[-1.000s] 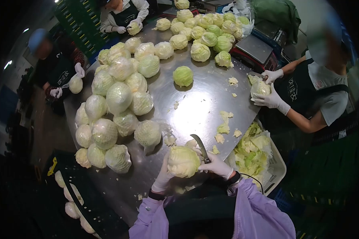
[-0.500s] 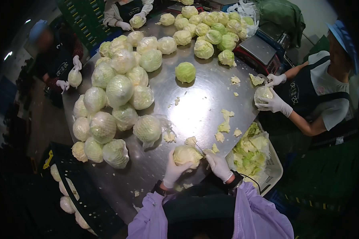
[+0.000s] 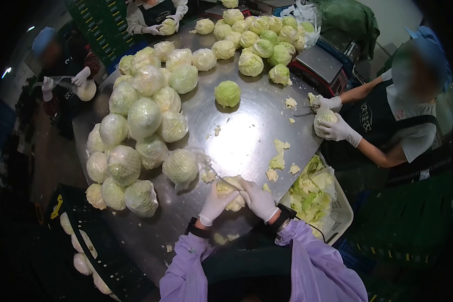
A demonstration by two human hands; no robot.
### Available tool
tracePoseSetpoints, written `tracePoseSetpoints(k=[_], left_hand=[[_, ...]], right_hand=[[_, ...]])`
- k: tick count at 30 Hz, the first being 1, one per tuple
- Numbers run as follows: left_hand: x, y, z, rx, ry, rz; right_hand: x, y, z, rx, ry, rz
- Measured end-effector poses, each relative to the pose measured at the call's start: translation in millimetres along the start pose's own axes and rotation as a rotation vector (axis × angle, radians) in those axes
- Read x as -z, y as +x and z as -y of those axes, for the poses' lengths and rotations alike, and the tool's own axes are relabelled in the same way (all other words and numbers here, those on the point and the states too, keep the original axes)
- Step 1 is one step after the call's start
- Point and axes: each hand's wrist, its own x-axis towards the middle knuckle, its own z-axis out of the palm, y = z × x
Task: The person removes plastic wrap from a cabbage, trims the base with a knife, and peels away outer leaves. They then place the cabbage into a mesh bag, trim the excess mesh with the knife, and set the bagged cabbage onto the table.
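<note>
In front of me a pale cabbage rests at the near edge of the metal table. My left hand, in a white glove, is closed around its left side. Gloved as well, my right hand grips a thin knife; its handle is hidden in the fingers. The blade lies across the top of the cabbage and points up and left. Just beyond the cabbage are a trimmed leaf piece and a net-and-film-wrapped cabbage.
Wrapped cabbages are piled on the left, bare ones at the back. A single green cabbage sits mid-table. A white basket of leaves stands right, a dark crate lower left. Co-workers stand around; one trims a cabbage.
My right hand has moved left onto the cabbage, and the knife now crosses its top. The left co-worker's hands have moved apart, stretching clear film from a cabbage. The whole view has shifted slightly.
</note>
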Motion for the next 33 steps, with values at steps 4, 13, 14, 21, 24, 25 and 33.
tracePoseSetpoints(k=[4, 13, 14, 21, 24, 25, 33], left_hand=[[2.2, 12.2, -13.8, -0.001, 0.100, 0.046], [25.5, -18.4, 29.1, -0.096, -0.232, -0.155], [28.7, -22.6, 32.3, -0.017, -0.233, -0.195], [-15.3, -47.6, -9.7, -0.299, 0.420, -0.333], [-32.3, -44.4, -15.0, -0.250, 0.695, -0.301], [-36.3, -42.6, -11.2, -0.182, 0.837, -0.280], [-34.2, -34.9, -25.9, -0.262, 0.836, -0.246]], right_hand=[[-0.4, 20.7, -18.8, 0.120, 0.250, -0.204], [-42.8, -9.9, -85.3, -0.247, 0.512, -0.238], [-56.5, -21.8, -104.4, -0.313, 0.623, -0.172], [32.5, -23.9, -17.5, -0.097, 0.074, -0.155], [16.1, -21.0, 11.9, 0.093, 0.049, -0.011], [8.2, -20.1, 16.6, 0.142, 0.012, -0.028], [19.1, 10.0, 6.0, 0.074, 0.010, 0.100]])
